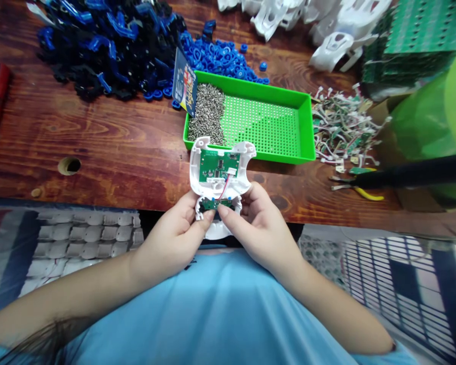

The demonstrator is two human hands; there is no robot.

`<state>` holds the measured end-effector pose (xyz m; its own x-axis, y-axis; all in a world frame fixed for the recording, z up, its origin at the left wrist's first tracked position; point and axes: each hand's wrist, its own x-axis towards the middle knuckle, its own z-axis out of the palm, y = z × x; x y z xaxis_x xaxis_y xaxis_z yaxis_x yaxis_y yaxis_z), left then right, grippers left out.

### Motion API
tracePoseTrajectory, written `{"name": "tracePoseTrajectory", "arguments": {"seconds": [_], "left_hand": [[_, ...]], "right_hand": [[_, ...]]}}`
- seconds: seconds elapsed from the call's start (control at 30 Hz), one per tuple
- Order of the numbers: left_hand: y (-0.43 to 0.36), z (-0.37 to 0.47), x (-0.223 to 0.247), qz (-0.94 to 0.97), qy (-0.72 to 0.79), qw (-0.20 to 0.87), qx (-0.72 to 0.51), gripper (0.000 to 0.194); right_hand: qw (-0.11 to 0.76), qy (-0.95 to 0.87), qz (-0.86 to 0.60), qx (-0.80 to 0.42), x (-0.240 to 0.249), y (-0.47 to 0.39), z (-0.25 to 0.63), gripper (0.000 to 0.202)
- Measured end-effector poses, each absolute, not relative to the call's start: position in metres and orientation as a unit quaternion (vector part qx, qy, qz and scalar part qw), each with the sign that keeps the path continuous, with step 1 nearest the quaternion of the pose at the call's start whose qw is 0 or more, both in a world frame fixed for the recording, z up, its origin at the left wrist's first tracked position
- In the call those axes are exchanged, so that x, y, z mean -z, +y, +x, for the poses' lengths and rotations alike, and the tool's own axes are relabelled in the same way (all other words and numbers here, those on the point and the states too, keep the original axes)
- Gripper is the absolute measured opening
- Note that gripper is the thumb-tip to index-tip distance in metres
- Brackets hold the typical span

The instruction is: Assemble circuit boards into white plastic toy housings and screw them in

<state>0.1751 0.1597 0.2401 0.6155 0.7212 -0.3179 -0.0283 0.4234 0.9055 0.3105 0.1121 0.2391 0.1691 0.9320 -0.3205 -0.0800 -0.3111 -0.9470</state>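
Note:
A white plastic housing [195,175] with a green circuit board [209,166] inside lies at the table's front edge, its near part held between both my hands. Red and blue wires [224,186] run from a white connector on that board down to a smaller green board [209,205] in the near white part [217,230]. My left hand [177,223] grips the left side of this near part, thumb on top. On its right side is my right hand [260,223], the thumb pressing by the small board and the fingers curled beneath. The undersides are hidden by my fingers.
Behind the housing stands a green perforated tray [268,152] with many small screws [207,111] and a card [184,83]. Blue-black parts [110,45], blue buttons [220,56], white shells [330,50], wired boards [342,121], stacked boards [421,30] and yellow-handled pliers [368,194] surround it.

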Motion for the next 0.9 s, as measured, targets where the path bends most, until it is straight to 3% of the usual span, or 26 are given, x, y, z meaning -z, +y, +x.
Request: {"name": "tracePoseTrajectory", "arguments": {"seconds": [0.13,0.47,0.6,0.77,0.9], "left_hand": [[0.160,0.178,-0.240,0.510,0.362,0.740,-0.245,0.042],[0.156,0.172,-0.233,0.602,0.382,0.660,-0.236,0.043],[0.159,0.175,-0.238,0.524,0.389,0.718,-0.242,0.041],[0.165,0.171,-0.232,0.398,0.369,0.807,-0.235,0.034],[0.166,0.166,-0.229,0.392,0.361,0.824,-0.193,0.034]], "right_hand": [[0.452,-0.387,-0.623,-0.507,-0.235,0.113,0.309,0.037],[0.424,-0.444,-0.646,-0.453,-0.234,0.114,0.307,0.038],[0.431,-0.434,-0.633,-0.475,-0.237,0.113,0.309,0.038],[0.436,-0.359,-0.578,-0.589,-0.245,0.107,0.322,0.023],[0.439,-0.317,-0.583,-0.605,-0.247,0.103,0.329,0.014]]}}
